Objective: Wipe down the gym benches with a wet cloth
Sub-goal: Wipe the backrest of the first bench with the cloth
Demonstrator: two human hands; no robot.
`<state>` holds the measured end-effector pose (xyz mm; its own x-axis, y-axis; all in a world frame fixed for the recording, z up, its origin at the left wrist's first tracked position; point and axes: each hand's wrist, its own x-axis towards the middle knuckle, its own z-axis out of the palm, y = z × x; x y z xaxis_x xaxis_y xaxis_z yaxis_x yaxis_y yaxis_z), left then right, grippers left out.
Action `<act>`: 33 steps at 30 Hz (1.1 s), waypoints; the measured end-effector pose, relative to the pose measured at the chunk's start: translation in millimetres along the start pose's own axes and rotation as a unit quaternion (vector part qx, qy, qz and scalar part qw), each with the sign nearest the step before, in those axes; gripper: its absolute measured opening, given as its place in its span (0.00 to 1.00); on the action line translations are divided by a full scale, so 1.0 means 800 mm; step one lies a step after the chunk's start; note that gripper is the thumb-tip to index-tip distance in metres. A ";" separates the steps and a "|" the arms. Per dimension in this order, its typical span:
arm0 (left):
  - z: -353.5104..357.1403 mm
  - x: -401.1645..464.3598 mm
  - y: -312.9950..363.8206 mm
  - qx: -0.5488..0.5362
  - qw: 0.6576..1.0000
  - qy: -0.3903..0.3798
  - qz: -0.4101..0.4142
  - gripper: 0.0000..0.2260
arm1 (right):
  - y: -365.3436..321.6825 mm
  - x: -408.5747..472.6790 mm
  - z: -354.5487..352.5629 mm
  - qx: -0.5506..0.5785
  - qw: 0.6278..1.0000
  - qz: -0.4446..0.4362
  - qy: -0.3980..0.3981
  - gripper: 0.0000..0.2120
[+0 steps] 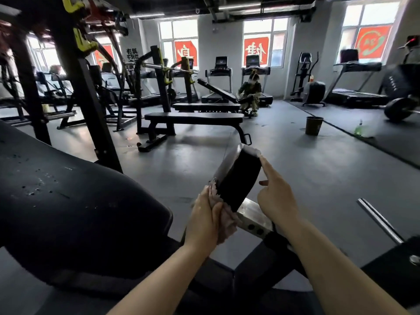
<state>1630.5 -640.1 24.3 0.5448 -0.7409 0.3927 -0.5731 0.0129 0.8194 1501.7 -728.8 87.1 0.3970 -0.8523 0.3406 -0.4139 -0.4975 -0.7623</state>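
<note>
Clearly my left hand (pixel 205 220) clutches the limp, soggy cloth (pixel 223 218) against the firm roller pad (pixel 238 178), which my right hand's (pixel 276 198) straight forefinger steadies.

- The grey floor (pixel 284 178) carries everything here.
- A flat black bench (pixel 195 118) stands on it at twelve o'clock, a second bench (pixel 205 107) just behind.
- A dark bucket (pixel 314 125) sits at one o'clock, a green bottle (pixel 359 130) near it at two.
- A metal bar (pixel 379 220) lies at three o'clock.
- Treadmills (pixel 218 87) line the far wall.
</note>
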 end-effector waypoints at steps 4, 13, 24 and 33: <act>0.012 0.049 0.056 0.075 0.994 0.017 0.082 0.21 | 0.009 0.002 0.008 0.029 0.999 -0.008 0.015 0.41; 0.017 0.039 0.028 0.114 0.982 0.019 0.151 0.36 | 0.028 0.008 0.011 0.055 0.998 -0.034 -0.004 0.44; 0.033 0.005 -0.012 0.234 0.960 0.095 0.124 0.34 | 0.032 0.001 0.000 0.064 0.997 -0.031 -0.023 0.44; 0.062 0.073 0.104 0.413 0.885 0.090 0.194 0.25 | 0.036 0.002 -0.012 0.090 0.992 0.001 0.092 0.33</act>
<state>1584.5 -715.6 94.9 0.2545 -0.6678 0.6995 -0.9503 -0.3067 0.0529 1482.7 -746.2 70.8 0.2339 -0.8763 0.4211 -0.2543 -0.4732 -0.8434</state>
